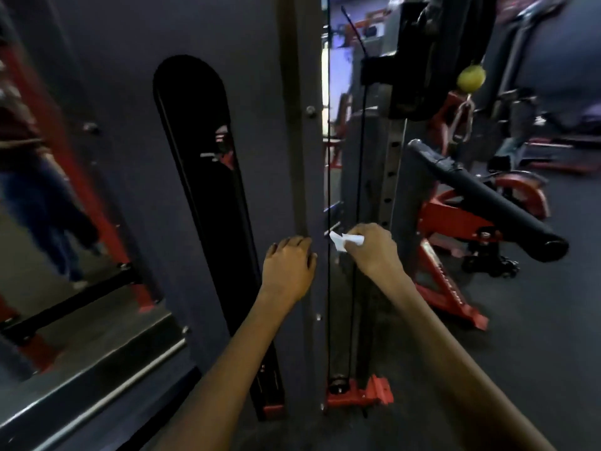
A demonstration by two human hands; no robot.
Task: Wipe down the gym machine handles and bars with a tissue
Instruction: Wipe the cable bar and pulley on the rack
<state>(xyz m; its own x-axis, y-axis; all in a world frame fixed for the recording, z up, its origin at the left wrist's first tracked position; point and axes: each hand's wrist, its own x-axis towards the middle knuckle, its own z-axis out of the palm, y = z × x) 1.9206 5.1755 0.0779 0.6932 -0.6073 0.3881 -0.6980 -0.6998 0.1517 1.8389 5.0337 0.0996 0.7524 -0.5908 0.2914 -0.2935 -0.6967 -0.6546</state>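
Note:
A grey cable machine fills the middle of the view. My right hand (370,247) pinches a crumpled white tissue (341,239) and holds it against the machine's thin black cable (359,177), beside the grey upright post (300,157). My left hand (287,263) grips the edge of that post at about the same height, fingers curled round it. A thick black padded handle bar (487,200) juts out to the right, apart from both hands.
The grey shroud panel (123,190) with a dark oval slot (208,190) stands left. A mirror (48,222) at far left reflects a person's legs. A red base bracket (357,393) anchors the cables. A yellow ball stopper (471,78) hangs upper right. Red machines (455,222) stand behind.

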